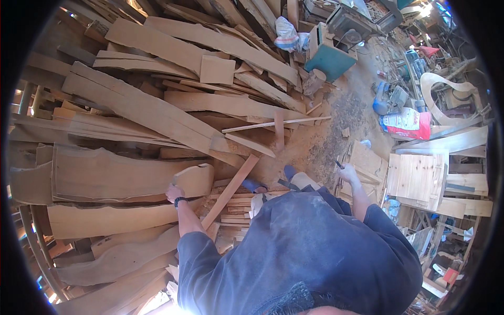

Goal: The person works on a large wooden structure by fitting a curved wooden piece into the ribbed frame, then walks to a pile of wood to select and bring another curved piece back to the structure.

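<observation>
My left hand (173, 193), with a dark band at its wrist, grips the edge of a thin wooden board with a rounded end (195, 179). That board lies over a wide, wavy-edged plank (110, 173) on the pile to my left. Out to my right, my right hand (346, 172) is closed round a short, dark, slim stick-like object (338, 164); its exact kind is too small to make out. A straight wooden strip (231, 191) slants from the pile past my left forearm.
Rough planks (136, 113) fill the left side. Ahead stand a green machine cabinet (328, 58) and a white sack (287, 35). At right lie a red-and-white bag (407, 124), a pale panel (415, 176) and a curved wooden frame (436, 86). Sawdust covers the floor (336, 113).
</observation>
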{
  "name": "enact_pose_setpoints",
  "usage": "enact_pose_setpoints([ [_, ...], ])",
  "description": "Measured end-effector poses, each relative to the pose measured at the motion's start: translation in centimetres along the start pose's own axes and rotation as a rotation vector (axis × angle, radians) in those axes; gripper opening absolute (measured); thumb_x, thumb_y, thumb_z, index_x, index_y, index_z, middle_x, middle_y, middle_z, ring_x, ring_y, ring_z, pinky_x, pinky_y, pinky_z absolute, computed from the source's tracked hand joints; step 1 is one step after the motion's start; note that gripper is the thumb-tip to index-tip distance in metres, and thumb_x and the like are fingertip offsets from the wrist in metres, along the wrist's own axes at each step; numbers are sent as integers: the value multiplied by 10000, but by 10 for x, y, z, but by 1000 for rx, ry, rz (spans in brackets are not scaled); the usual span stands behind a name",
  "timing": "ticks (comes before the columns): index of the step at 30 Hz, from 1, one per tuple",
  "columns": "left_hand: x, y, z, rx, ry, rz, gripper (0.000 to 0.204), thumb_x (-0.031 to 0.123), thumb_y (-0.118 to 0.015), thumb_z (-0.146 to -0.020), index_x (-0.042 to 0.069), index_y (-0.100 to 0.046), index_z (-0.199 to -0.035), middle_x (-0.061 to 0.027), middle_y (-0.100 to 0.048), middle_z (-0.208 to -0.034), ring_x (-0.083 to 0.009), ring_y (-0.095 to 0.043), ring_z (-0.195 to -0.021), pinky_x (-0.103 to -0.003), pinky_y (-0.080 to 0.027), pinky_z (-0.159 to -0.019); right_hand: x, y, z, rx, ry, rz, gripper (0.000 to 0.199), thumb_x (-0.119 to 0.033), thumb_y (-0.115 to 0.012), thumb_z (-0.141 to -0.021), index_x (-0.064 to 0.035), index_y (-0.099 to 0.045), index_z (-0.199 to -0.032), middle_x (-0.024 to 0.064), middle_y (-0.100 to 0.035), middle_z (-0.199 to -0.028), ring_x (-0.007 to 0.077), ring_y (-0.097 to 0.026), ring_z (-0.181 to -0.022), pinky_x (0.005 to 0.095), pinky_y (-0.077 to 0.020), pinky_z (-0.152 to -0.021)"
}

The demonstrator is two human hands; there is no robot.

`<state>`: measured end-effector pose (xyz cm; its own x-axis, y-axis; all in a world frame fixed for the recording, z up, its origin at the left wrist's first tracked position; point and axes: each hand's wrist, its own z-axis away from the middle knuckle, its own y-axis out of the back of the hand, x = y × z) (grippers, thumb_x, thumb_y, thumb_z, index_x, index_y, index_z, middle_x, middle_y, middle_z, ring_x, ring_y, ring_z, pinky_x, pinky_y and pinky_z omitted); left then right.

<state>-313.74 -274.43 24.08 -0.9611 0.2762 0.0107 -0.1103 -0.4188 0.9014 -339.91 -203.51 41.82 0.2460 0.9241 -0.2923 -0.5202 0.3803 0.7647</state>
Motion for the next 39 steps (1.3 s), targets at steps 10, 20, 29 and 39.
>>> enact_pose_setpoints([
  [10,13,-50,1,-287,-330,36,488,384,-526,-883,-58,-638,-1057,-273,-635,-1092,-403,-580,-1089,-451,-436,-945,16,-5,-27,3,24,-107,389,-370,-541,-916,6,-610,-842,211,-653,-772,351,-653,-786,442,-470,-691],
  [20,74,-240,235,-476,-658,-26,232,238,-485,-939,80,-630,-850,-33,-621,-733,-240,-602,-646,-411,-465,-571,224,-46,-109,-52,-117,-150,345,-316,-534,-898,-26,-664,-763,113,-639,-633,227,-635,-590,377,-465,-532],
  [29,217,-228,360,-589,-98,809,193,158,-525,-886,40,-578,-742,-66,-603,-699,-174,-564,-619,-333,-464,-574,282,61,-241,40,38,-176,212,-196,-564,-834,-59,-671,-713,47,-605,-588,175,-550,-486,347,-393,-457],
  [39,429,-185,411,-561,-254,745,279,254,-515,-886,29,-624,-763,4,-586,-705,-103,-515,-606,-284,-428,-569,366,144,-299,29,-199,-586,255,-250,-562,-904,-74,-591,-721,59,-557,-553,160,-477,-405,339,-356,-375],
])
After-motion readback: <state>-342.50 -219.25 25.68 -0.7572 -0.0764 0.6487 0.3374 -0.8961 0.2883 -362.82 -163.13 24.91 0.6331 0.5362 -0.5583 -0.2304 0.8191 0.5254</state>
